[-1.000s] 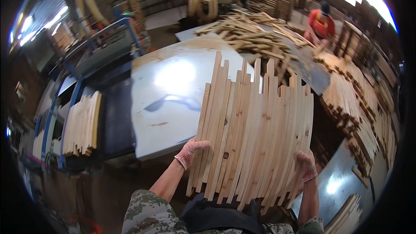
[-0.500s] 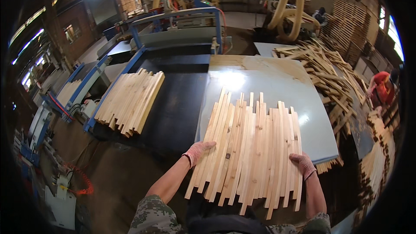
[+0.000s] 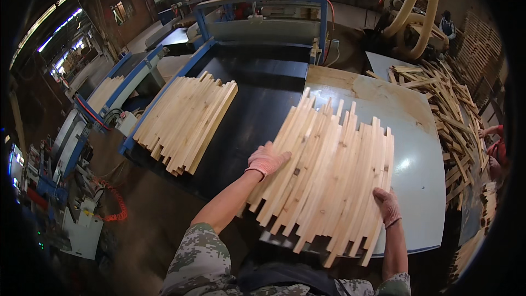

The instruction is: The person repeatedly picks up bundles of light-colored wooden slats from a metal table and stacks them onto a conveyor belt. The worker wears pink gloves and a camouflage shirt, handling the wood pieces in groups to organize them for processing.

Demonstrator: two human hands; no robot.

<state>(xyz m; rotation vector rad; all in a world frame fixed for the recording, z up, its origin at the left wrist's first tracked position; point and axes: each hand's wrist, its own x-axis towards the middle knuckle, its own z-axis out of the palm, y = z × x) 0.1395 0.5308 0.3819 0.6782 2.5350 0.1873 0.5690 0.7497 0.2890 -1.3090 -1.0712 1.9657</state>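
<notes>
A wide row of pale wooden strips (image 3: 323,170), their ends uneven, lies side by side between my two gloved hands. My left hand (image 3: 267,160) grips the outer strip on the left, thumb on top. On the opposite edge my right hand (image 3: 388,206) clasps the outermost strip, with its fingers partly hidden. The row rests on a smooth grey sheet-topped table (image 3: 419,186), and its left side reaches over the edge of a black conveyor belt (image 3: 255,96). Its near ends stick out past the table's front edge.
Another batch of strips (image 3: 183,123) sits on the belt's left part, beside the blue machine frame (image 3: 204,27). Loose strips (image 3: 455,115) are heaped on the right, with a person in red (image 3: 496,148) at the far right. Ribbed hoses (image 3: 427,16) hang behind.
The row of strips has slid left across the grey table toward the belt, both my hands moving with it. The view has also turned, shifting the background.
</notes>
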